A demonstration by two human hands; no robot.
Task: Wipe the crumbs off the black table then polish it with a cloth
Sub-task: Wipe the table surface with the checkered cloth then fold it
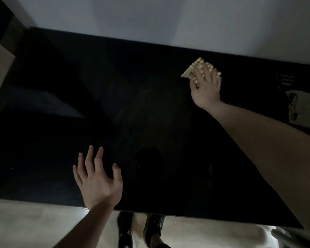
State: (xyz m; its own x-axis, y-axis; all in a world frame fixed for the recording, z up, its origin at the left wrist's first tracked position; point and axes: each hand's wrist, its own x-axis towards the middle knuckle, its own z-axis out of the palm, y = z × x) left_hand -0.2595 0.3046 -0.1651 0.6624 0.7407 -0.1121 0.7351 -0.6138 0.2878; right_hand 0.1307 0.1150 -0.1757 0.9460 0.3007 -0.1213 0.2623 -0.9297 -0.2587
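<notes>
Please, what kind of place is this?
Probably a room in a home, dimly lit: a black table pushed against a plain wall, pale floor below, and a folded cloth at the table's right end.

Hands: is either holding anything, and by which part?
Right hand presses flat on the yellow cloth, covering its near part. Left hand holds nothing.

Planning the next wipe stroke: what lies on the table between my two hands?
Head view: bare black table between left hand and right hand, which presses the cloth.
</notes>
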